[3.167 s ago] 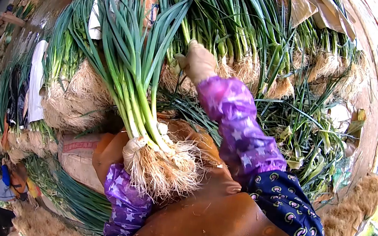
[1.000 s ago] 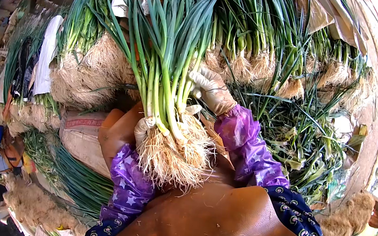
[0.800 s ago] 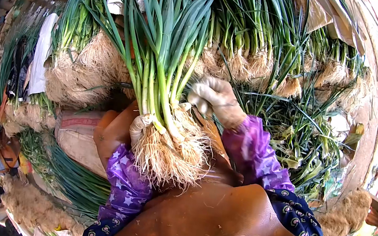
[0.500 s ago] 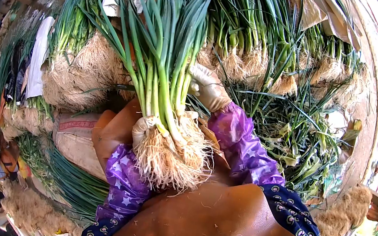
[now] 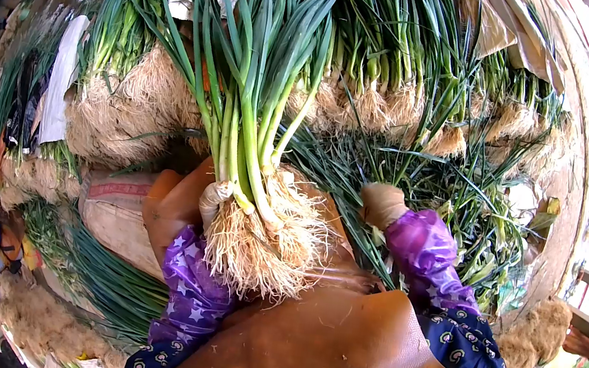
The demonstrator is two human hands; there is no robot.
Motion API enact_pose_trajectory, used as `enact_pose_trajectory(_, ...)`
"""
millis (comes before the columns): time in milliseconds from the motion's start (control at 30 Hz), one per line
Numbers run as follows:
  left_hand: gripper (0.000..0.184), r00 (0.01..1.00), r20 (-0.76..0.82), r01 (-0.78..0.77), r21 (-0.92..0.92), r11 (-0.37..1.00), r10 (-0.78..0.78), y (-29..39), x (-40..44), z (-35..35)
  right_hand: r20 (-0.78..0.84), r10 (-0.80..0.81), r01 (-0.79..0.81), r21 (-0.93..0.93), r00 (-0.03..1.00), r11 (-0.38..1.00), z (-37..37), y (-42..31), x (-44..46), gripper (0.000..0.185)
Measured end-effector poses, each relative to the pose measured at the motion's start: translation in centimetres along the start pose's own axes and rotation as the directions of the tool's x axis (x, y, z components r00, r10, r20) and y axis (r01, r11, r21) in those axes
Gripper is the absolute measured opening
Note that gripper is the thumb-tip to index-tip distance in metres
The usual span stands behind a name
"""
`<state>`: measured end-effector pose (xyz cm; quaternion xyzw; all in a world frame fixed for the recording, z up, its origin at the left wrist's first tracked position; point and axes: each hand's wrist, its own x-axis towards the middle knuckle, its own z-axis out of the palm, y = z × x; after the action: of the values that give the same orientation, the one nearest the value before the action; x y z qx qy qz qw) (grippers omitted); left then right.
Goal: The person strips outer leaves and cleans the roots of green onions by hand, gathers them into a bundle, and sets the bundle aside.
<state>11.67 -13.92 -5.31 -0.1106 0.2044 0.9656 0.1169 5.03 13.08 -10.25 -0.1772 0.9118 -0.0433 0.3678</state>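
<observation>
A bunch of green onions (image 5: 258,149) stands upright in front of my chest, long green leaves up and a thick mass of pale roots (image 5: 268,237) below. My gloved left hand (image 5: 215,199) is closed around the lower stalks, just above the roots, and is partly hidden by them. My right hand (image 5: 382,204), in a dirty pale glove, is apart from the bunch, over the edge of the loose green leaves (image 5: 481,225). Its fingers are mostly hidden, so whether it grips anything cannot be told. Purple sleeve covers with white stars reach both wrists.
More rooted green onions (image 5: 381,76) lie in a row ahead, with another pile (image 5: 140,102) at left. A printed sack (image 5: 120,220) lies beside my left arm. Long green leaves (image 5: 118,283) spread below it. Brown fibrous heaps (image 5: 535,323) lie at the right edge. A brown apron (image 5: 331,355) covers my lap.
My right hand has left the green onion stalks and moved right and down to the loose leaves. My left hand still holds the bunch, nearly in the same place.
</observation>
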Motion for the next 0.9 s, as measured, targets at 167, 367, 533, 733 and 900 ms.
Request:
enact_pose_trajectory(167,0.072,1.000,-0.010,0.024,0.024,0.999,-0.023,-0.6,-0.2,0.4,-0.488,-0.061,0.466,0.780,0.871,0.417,-6.7,-3.8,0.2,0.043)
enact_pose_trajectory(367,0.073,1.000,-0.011,-0.012,0.039,0.999,0.013,0.6,-1.1,0.5,-0.299,-0.345,0.165,0.915,0.890,-0.367,-3.7,-5.7,5.4,0.017)
enact_pose_trajectory(533,0.074,0.993,0.005,0.117,0.063,0.991,-0.118,-1.2,0.4,0.6,-0.369,-0.390,0.049,0.777,0.844,-0.628,-1.6,-4.6,4.9,0.018)
enact_pose_trajectory(733,0.075,0.924,-0.082,0.383,0.186,0.905,-0.374,-4.5,2.4,1.4,-0.367,-0.029,0.324,0.778,0.930,0.538,-4.6,-3.2,6.6,0.020)
enact_pose_trajectory(900,0.073,0.988,-0.018,0.149,0.411,0.899,-0.155,-4.4,2.7,-1.1,-0.569,0.003,-0.022,-0.027,0.823,0.999,-8.0,-5.3,5.6,0.013)
